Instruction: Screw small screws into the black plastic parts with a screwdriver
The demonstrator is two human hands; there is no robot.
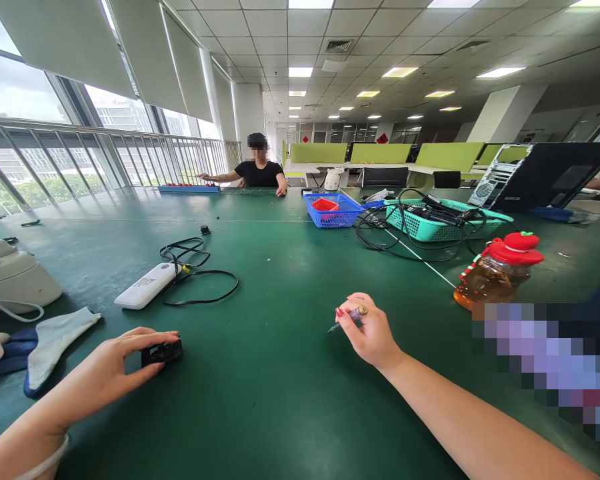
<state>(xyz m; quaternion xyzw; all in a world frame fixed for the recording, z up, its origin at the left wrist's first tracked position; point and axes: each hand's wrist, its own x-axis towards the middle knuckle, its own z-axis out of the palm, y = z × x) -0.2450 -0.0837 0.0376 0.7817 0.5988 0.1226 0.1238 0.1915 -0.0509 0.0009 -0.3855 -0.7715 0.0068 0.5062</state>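
My left hand (111, 363) rests on the green table (260, 413), its thumb and fingers closed on the sides of a small black box-shaped object (166, 351). What this object is, I cannot make out. To the right, my right hand (370, 333) grips a pen (362, 311), with the dark tip pointing left and down, close to the tabletop. Beyond my left hand lies a white power strip (147, 287) with a black cable (205, 302) looped beside it.
At the left are a white device (17, 283) and a blue-and-white cloth (63, 340). A blue basket (337, 218), a teal basket (430, 230) with cables and a red-lidded bottle (495, 280) stand right. Across the table sits a person (260, 175); a computer monitor (555, 177) leans behind.
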